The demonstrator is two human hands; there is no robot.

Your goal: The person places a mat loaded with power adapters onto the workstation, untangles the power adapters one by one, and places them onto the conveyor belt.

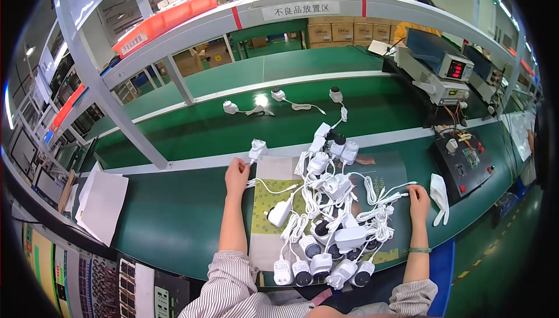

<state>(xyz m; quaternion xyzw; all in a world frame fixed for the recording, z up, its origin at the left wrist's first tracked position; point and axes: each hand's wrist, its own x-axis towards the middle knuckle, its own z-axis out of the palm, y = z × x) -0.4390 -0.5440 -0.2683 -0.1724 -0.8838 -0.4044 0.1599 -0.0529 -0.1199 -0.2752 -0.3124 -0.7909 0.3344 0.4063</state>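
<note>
Pinching a cable tip (412,183), the right hand (418,203) is just right of a messy heap of white adapters (336,186) on the green tabletop (169,213). Left hand's (237,175) got its fingers curled right by a lone adapter (257,150) up left of the heap, honestly can't tell if it's gripping anything. White glove (439,199) lies near the right hand too.
</note>
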